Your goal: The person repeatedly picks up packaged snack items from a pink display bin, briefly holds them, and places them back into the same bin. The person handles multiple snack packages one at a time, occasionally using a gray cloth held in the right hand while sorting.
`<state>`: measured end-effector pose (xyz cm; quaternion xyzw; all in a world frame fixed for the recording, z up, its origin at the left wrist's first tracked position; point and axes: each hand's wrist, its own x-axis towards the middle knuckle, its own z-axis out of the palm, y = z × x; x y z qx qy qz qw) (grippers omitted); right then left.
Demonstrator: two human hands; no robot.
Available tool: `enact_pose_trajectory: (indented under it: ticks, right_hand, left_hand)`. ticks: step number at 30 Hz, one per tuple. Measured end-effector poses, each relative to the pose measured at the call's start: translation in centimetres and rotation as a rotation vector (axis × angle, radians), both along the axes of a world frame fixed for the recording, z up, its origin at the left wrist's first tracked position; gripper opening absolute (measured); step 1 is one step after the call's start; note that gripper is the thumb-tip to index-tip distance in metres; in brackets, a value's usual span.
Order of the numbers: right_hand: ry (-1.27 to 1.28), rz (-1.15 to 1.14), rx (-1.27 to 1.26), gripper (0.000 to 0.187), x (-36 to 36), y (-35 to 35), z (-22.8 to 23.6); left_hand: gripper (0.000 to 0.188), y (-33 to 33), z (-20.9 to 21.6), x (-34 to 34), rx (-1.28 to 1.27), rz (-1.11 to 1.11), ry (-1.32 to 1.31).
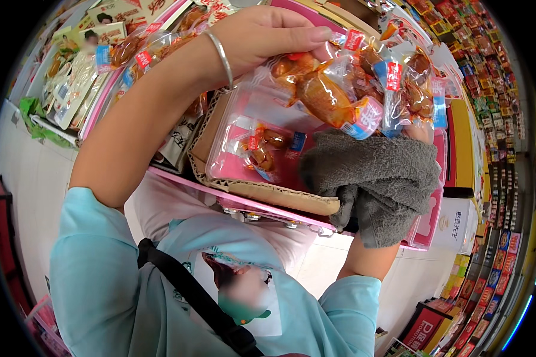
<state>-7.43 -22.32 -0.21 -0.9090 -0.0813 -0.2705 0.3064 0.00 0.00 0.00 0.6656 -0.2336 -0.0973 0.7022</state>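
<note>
My left hand (274,33), with a silver bangle at the wrist, is closed on a cluster of clear sealed packs of glossy brown meat (327,98). The packs have red and blue labels and are held above a clear plastic bin (220,157). Under the cluster's right end, a little of my right hand (421,132) shows against the packs. A dark grey towel (378,178) drapes over that hand and wrist and hides most of its fingers. Inside the bin, on its pink base, lie loose meat packs (265,152).
Brown cardboard (274,195) lines the bin's near side, above a pink display edge (184,180). More meat packs (128,50) and pale flat snack packets (77,83) fill bins at left. Yellow-and-red cartons (460,146) stand at right, before packed snack shelves (497,113).
</note>
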Motion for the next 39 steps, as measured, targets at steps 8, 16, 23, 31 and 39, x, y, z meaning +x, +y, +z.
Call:
enact_pose_trajectory:
  ticks: [8, 16, 23, 31, 39]
  right_hand:
    - [0.012, -0.08, -0.132, 0.029, 0.4, -0.1, 0.3]
    - [0.027, -0.085, -0.156, 0.028, 0.6, -0.2, 0.5]
    - [0.032, -0.038, -0.124, 0.027, 0.9, -0.4, 0.8]
    - [0.048, 0.018, -0.082, 0.027, 1.7, -0.4, 0.9]
    - [0.078, 0.067, -0.037, 0.027, 1.8, -0.5, 0.8]
  left_hand:
    - [0.032, -0.2, 0.4, -0.5, 0.03, -0.091, -0.04]
    - [0.029, 0.5, -1.6, 1.2, -0.171, -0.039, 0.041]
    - [0.027, 1.1, -2.1, 2.7, -0.435, -0.018, 0.224]
    - [0.021, 0.9, -1.6, 2.3, -0.528, 0.027, 0.406]
    - [0.028, 1.4, -1.8, 2.6, -0.594, -0.104, 0.37]
